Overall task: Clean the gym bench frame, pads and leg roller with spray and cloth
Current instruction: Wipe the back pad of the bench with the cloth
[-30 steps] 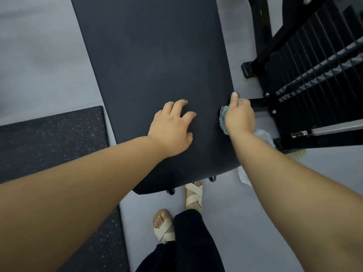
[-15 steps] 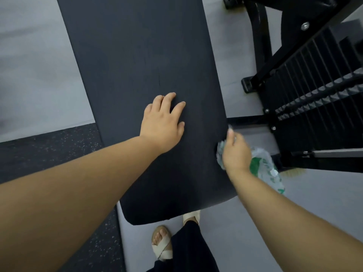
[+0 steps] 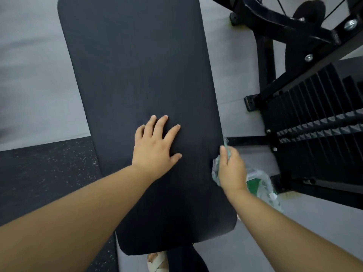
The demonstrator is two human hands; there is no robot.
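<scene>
Far left: a speckled black rubber mat (image 3: pixel 45 183) is lying on the grey floor (image 3: pixel 35 75), its near edge running under the bench.

Centre: the bench pad (image 3: pixel 137 65), black and long with rounded corners, is filling the middle of the view and running away from the person. The left hand (image 3: pixel 155 146) is resting palm down on the pad's nearer half, fingers straight and a little spread, thumb out to the right. All fingertips are touching the surface.

Bottom centre: a foot in a pale strapped sandal (image 3: pixel 157 262) is showing just under the pad's near end, beside a dark trouser leg (image 3: pixel 186 260).

Right of centre: the right hand (image 3: pixel 231 171) is sitting at the pad's right edge, gripping a pale bluish cloth (image 3: pixel 215 169). The cloth is bunched and touching the pad's side. One finger is lying along the cloth; the others are curling out of sight, so I cannot tell their exact lie.

Just beyond that wrist: a clear plastic thing with a green patch (image 3: pixel 261 185), blurred. Whether the hand is holding it, I cannot tell.

Far right: a black machine frame (image 3: pixel 294 36) with bolts is standing near the bench, with a ribbed weight stack (image 3: pixel 314 107) beneath it.
</scene>
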